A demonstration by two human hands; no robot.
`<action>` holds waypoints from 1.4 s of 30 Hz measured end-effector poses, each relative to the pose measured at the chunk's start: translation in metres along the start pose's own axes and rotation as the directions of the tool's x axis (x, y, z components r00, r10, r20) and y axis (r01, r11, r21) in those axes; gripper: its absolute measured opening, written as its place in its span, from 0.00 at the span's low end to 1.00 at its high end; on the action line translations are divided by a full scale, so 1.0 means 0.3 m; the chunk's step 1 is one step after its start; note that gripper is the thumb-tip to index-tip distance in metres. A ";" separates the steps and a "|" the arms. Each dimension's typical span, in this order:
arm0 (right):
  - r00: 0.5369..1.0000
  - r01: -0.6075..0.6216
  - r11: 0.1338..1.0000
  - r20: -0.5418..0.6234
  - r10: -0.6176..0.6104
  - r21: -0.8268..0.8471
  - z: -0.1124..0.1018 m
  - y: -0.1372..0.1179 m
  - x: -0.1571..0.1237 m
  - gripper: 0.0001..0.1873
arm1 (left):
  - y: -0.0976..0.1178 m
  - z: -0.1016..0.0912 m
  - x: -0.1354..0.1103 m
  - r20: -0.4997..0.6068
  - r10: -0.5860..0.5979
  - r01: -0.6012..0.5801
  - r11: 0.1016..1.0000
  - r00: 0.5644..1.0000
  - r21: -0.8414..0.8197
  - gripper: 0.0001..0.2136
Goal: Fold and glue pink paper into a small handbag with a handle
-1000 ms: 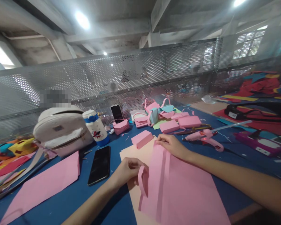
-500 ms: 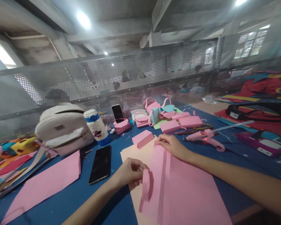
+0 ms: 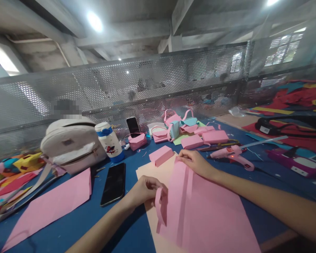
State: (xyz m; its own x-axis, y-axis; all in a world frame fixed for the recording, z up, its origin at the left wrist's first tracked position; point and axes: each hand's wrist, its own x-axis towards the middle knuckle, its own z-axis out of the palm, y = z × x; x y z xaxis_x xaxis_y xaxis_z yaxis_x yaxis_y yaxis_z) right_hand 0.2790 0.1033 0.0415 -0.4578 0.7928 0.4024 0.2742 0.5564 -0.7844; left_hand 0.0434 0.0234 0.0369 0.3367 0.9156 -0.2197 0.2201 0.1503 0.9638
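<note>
A large pink paper sheet point(image 3: 216, 211) with lengthwise creases lies on a cream sheet point(image 3: 147, 172). My left hand point(image 3: 144, 191) is closed on a narrow pink paper strip point(image 3: 159, 211), which curls up from the pink sheet's left edge. Whether the strip's lower end is joined to the sheet, I cannot tell. With its fingertips together, my right hand point(image 3: 195, 163) grips the top edge of the pink sheet, the wrist resting over the paper. Just beyond the hands sits a small folded pink paper box point(image 3: 161, 155).
At the right lies a pink glue gun point(image 3: 231, 154) beside a purple device point(image 3: 296, 161). Several small paper bags point(image 3: 173, 128) stand at the back. On the left are a black phone point(image 3: 113, 184), a bottle point(image 3: 110, 142), a backpack point(image 3: 73, 144) and pink sheets point(image 3: 52, 207).
My left hand has drawn the strip slightly left, and it now bends into a more open curl away from the sheet. My right hand stays at the sheet's top edge.
</note>
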 end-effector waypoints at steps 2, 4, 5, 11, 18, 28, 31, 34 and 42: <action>1.000 -0.003 1.000 0.000 0.003 0.001 -0.002 -0.001 -0.001 0.13 | 0.003 -0.001 -0.002 0.004 -0.002 0.002 1.000 1.000 0.002 0.11; 1.000 -0.003 1.000 -0.001 0.003 0.001 -0.002 -0.002 -0.003 0.12 | 0.004 -0.001 -0.002 0.007 -0.006 0.006 1.000 1.000 0.006 0.11; 1.000 -0.001 1.000 -0.001 0.001 0.002 -0.002 -0.002 -0.004 0.13 | 0.004 -0.001 -0.003 0.008 -0.008 0.008 1.000 1.000 0.008 0.12; 1.000 0.001 1.000 -0.029 -0.001 0.003 0.004 0.012 0.002 0.14 | 0.008 0.012 -0.002 -0.003 -0.015 0.015 1.000 1.000 0.011 0.12; 0.990 0.004 1.000 -0.141 -0.003 0.010 -0.036 0.004 -0.013 0.15 | 0.064 -0.039 -0.034 -0.110 0.038 -0.028 0.995 0.993 0.094 0.11; 0.616 -0.315 0.947 0.773 0.150 0.067 -0.101 -0.205 -0.202 0.09 | 0.148 -0.114 -0.062 -0.290 0.195 -0.125 0.962 0.937 0.241 0.14; 0.776 -0.106 0.990 0.616 0.139 -0.090 -0.089 -0.256 -0.153 0.14 | 0.146 -0.052 -0.021 -0.158 0.168 -0.110 0.939 0.973 0.325 0.12; 0.905 0.052 0.960 0.420 0.071 -0.275 -0.027 -0.242 -0.095 0.13 | 0.124 0.010 0.023 -0.051 0.121 -0.092 0.921 0.991 0.379 0.12; 0.926 0.040 0.991 0.376 0.011 -0.128 0.106 -0.100 -0.068 0.15 | 0.023 0.048 0.043 -0.007 0.148 -0.128 0.878 0.989 0.460 0.15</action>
State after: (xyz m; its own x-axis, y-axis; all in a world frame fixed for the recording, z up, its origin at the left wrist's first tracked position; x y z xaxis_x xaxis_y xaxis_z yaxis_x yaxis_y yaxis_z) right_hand 0.2532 0.0625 0.0419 -0.7392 0.6472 0.1863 0.3615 0.6148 -0.7010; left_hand 0.0623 0.0310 0.0384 0.3589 0.9305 -0.0739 0.5718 -0.1566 0.8053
